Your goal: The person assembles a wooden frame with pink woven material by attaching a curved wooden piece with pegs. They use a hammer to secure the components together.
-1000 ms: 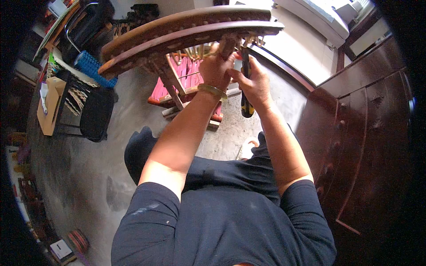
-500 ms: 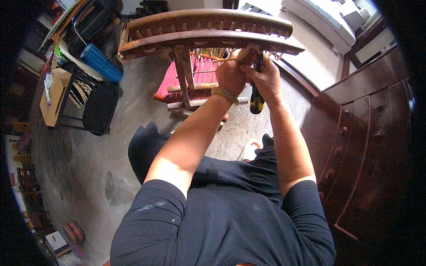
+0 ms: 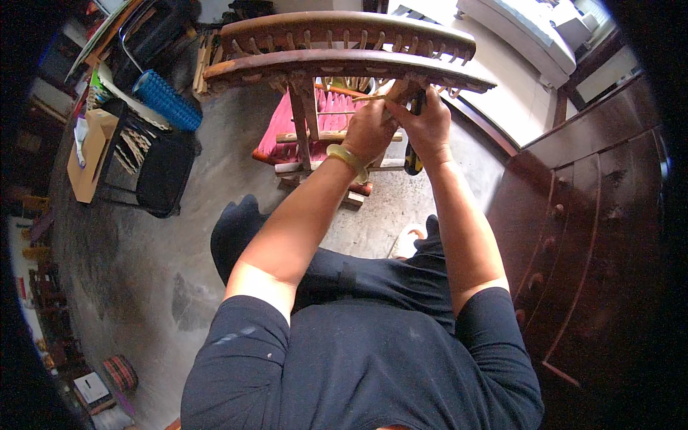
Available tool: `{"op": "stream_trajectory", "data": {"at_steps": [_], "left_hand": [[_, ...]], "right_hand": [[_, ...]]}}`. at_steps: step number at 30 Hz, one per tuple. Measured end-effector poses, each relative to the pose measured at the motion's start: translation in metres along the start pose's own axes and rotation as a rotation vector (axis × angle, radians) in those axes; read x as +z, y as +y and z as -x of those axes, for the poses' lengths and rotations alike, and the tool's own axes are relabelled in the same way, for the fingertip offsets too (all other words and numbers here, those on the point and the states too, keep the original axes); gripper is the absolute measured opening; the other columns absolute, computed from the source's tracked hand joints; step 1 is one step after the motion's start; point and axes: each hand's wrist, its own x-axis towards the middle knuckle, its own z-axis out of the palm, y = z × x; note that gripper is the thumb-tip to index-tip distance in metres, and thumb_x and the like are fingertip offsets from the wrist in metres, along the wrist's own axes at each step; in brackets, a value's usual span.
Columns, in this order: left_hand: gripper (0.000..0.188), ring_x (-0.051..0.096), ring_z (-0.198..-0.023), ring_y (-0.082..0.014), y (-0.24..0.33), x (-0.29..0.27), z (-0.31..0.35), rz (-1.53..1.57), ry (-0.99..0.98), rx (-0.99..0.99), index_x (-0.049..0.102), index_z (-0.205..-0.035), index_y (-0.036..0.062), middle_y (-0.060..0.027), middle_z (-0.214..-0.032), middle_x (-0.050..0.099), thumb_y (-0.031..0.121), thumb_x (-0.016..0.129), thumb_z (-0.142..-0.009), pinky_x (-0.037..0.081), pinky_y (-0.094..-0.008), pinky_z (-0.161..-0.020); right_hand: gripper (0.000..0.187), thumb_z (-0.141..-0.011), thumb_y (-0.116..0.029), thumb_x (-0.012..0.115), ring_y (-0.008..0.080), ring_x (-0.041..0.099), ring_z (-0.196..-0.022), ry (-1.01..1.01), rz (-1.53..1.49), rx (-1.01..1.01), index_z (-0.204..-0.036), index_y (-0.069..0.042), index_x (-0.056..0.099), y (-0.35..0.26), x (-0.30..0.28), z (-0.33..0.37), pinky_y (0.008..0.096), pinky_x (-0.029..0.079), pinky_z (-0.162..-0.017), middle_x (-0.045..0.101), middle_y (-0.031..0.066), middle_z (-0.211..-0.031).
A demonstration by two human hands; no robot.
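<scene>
— What are the hands on?

— Both are raised to the curved wooden frame, a rail piece with rows of short pegs or slats along it. The left hand is clenched on something small under the lower rail, just beside the right hand; what it pinches is too small to tell. A pale bangle sits on its wrist.

— And the right?

— Closed around a screwdriver with a black and yellow handle; the handle hangs below the palm, and the upper end goes up between the two hands toward the rail.

— Where is the frame relative to them?

— Straight above and beyond the knuckles, touching the fingers. Beneath the hands, a pink and red woven seat with wooden rungs rests on the concrete floor.

— Anything off to the sides?

— Well to the left of the left hand, a black folding chair and a blue roll. To the right of the right hand, a dark wooden cabinet.
</scene>
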Motion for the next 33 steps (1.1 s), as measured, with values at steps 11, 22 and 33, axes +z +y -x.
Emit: {"op": "stream_trajectory", "data": {"at_steps": [11, 22, 33], "left_hand": [[0.052, 0.055, -0.094, -0.0153, -0.042, -0.127, 0.075, 0.129, 0.458, -0.091, 0.049, -0.118, 0.0045, -0.0082, -0.105, 0.058, 0.026, 0.074, -0.077, 0.044, -0.0305, -0.081], [0.042, 0.058, -0.072, -0.0136, -0.054, -0.112, 0.021, 0.367, -0.008, -0.195, 0.053, -0.105, 0.0079, 0.0008, -0.081, 0.055, 0.016, 0.074, -0.071, 0.051, -0.0295, -0.070], [0.016, 0.059, -0.067, -0.0132, -0.025, -0.125, 0.033, 0.227, 0.348, -0.069, 0.063, -0.082, 0.0061, -0.0022, -0.073, 0.063, 0.007, 0.071, -0.068, 0.046, -0.0282, -0.063]], "right_hand": [[0.040, -0.072, -0.019, 0.076, 0.0125, 0.062, -0.068, 0.006, -0.041, -0.013, -0.104, -0.004, 0.058, -0.002, 0.000, -0.004, 0.0261, 0.051, -0.061, 0.066, 0.0074, -0.081], [0.034, -0.073, -0.018, 0.076, 0.0069, 0.057, -0.057, -0.010, -0.142, 0.018, -0.096, -0.001, 0.059, 0.003, 0.003, -0.007, 0.0228, 0.048, -0.050, 0.063, 0.0028, -0.071], [0.025, -0.077, -0.013, 0.072, 0.0052, 0.052, -0.057, -0.125, -0.367, 0.027, -0.096, -0.005, 0.059, -0.023, 0.025, -0.043, 0.0212, 0.044, -0.048, 0.058, -0.0014, -0.071]]}}
